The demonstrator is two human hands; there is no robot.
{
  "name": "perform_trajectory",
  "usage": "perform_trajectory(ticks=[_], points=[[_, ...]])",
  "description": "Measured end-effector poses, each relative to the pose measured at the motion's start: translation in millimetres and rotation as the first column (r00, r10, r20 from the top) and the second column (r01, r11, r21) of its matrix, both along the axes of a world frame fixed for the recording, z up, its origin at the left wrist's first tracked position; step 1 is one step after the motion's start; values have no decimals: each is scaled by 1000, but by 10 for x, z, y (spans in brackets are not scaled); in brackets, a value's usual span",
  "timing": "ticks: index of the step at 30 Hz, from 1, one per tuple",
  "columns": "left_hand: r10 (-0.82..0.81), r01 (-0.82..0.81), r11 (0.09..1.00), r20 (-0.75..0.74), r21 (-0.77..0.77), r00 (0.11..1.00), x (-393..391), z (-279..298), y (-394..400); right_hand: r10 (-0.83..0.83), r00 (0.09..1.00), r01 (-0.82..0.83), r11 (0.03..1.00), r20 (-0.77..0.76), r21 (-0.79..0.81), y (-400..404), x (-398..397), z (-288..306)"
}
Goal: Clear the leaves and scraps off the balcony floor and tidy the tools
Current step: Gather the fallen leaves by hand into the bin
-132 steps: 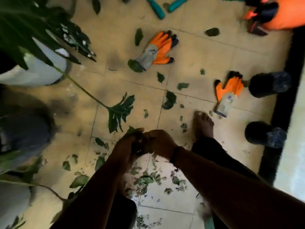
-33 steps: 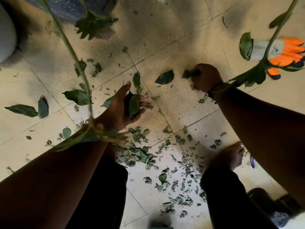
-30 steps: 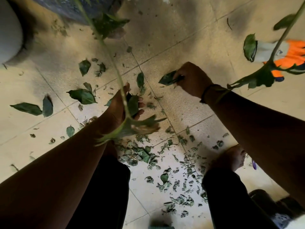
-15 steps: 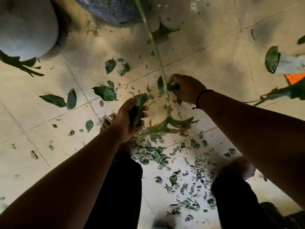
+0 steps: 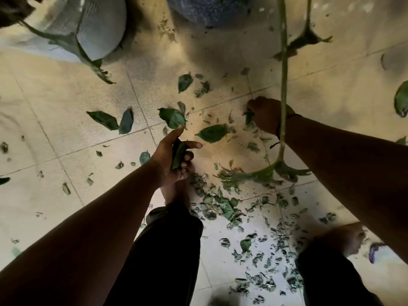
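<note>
In the head view, the left hand holds a small bunch of collected leaves in its palm; the lower fingers are curled around them, while the forefinger and thumb stick out. Compared with half a second ago this hand keeps the same bunch and sits at almost the same place over the tiled floor. The right hand is now farther out and lower, with its knuckles near the tile joint, and its fingers close on a dark leaf scrap at the floor. One second ago it was pinching a bigger leaf closer to the left hand, so I judge that leaf is already taken and this is the next one.

A large whole leaf lies between the two hands, not yet picked. Another whole leaf lies just beyond the left forefinger, and two more are farther to the left. A heap of small cut scraps lies near the bare foot. A thin plant stem hangs across the right wrist. A white pot and a blue pot stand at the top.

The clearing goes leaf by leaf, and most of the litter remains; no tools are visible here
</note>
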State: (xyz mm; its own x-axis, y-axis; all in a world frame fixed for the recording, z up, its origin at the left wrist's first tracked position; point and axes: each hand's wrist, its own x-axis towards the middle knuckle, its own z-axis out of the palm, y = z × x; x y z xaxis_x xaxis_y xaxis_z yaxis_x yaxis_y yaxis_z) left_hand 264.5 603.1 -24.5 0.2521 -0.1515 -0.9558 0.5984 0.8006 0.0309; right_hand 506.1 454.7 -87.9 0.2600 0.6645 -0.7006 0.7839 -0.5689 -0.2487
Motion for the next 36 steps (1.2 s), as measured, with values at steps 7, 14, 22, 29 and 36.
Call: perform_trajectory(ticks=[7,14,22,29,36], points=[[110,-110,987,6,113,994,-180,-27,246,-214,975,210,975,-64,-72,107,28,179],[218,-195,950,-72,242,973,-352,-78,467,11,966,-10,1000,-257,7,608,-761,299],[291,-232,903,-117,361,950,-379,-133,666,-22,998,20,999,-67,-31,574,-976,40],[-245,339,542,-242,769,939,-93,-326,708,60,956,-57,998,-287,18,636,-1125,194],[-514,586,299,-391,753,764,113,-391,776,212,941,-216,976,-265,17,788,-1660,109]])
